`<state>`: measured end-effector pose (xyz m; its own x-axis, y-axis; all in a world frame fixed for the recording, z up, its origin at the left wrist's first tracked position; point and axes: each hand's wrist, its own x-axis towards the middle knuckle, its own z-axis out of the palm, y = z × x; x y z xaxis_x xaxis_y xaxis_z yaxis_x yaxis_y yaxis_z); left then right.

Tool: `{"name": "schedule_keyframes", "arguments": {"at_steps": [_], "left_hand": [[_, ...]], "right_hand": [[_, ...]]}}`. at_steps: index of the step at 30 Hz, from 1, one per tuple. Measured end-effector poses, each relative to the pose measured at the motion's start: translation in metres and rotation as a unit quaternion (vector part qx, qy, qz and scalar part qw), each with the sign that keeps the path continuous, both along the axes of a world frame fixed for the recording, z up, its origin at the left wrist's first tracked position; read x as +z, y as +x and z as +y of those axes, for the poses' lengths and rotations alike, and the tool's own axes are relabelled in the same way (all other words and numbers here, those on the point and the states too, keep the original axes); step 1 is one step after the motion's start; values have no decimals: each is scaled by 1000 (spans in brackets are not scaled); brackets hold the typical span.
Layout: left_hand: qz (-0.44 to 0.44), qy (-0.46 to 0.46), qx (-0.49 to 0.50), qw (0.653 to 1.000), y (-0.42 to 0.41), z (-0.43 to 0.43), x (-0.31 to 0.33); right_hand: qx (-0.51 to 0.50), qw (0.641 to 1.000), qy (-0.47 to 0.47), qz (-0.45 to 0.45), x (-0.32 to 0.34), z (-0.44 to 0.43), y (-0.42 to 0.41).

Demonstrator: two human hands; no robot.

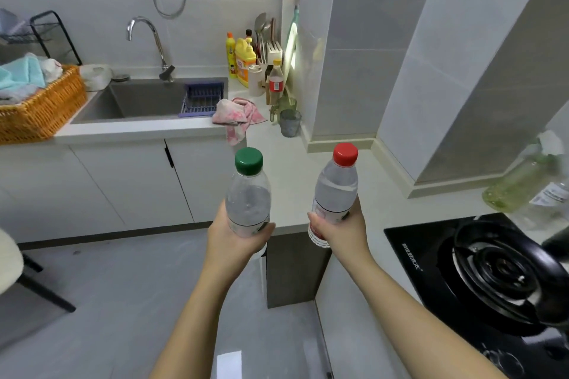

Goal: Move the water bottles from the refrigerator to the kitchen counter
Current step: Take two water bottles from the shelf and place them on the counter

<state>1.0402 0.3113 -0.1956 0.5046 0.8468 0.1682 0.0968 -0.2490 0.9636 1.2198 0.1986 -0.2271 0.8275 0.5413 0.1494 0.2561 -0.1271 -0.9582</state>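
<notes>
There are two water bottles, and both are up in the air, not on the counter yet. The green-cap bottle [248, 194] stands almost straight, cap up. The red-cap bottle [335, 191] also has its cap up, but its top leans a little to the right.

The left hand [234, 240] holds the green-cap bottle low down, with fingers and thumb wrapped round its bottom half. The right hand [341, 231] is wrapped round the label of the red-cap bottle the same way. The two bottles are side by side and do not touch.

The white counter [295, 175] lies in front of the bottles and below them. The red-cap bottle looks to be right at the counter's near edge, so the right hand seems closer to a spot to put it down. The green-cap bottle sits more by the counter's left corner, with the floor under the arm, so I think it has to go forward and a bit right.

Farther back on the counter are a pink cloth [238, 115] and a grey cup [290, 122]. The black stove [480, 274] is off to the right.
</notes>
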Motion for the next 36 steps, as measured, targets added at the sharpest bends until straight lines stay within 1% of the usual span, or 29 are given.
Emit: {"name": "schedule_keyframes", "arguments": {"at_steps": [8, 12, 15, 17, 20, 26, 30, 36], "left_hand": [[14, -24, -15, 999, 81, 39, -23], [24, -21, -36, 999, 132, 75, -36], [34, -37, -63, 997, 171, 109, -45], [46, -46, -79, 995, 194, 130, -52], [65, -28, -103, 992, 225, 155, -63], [141, -35, -153, 978, 269, 187, -102], [164, -48, -128, 977, 290, 194, -117], [165, -52, -116, 978, 307, 199, -128]], "right_hand": [[-25, 999, -29, 33, -25, 27, 71], [-48, 998, -30, 40, -32, 59, 112], [-73, 996, -31, 44, -37, 86, 143], [-88, 994, -36, 50, -42, 101, 161], [-109, 990, -51, 67, -53, 119, 184], [-128, 984, -68, 107, -79, 141, 212], [-129, 980, -91, 120, -94, 152, 229], [-134, 980, -109, 98, -105, 162, 246]]}}
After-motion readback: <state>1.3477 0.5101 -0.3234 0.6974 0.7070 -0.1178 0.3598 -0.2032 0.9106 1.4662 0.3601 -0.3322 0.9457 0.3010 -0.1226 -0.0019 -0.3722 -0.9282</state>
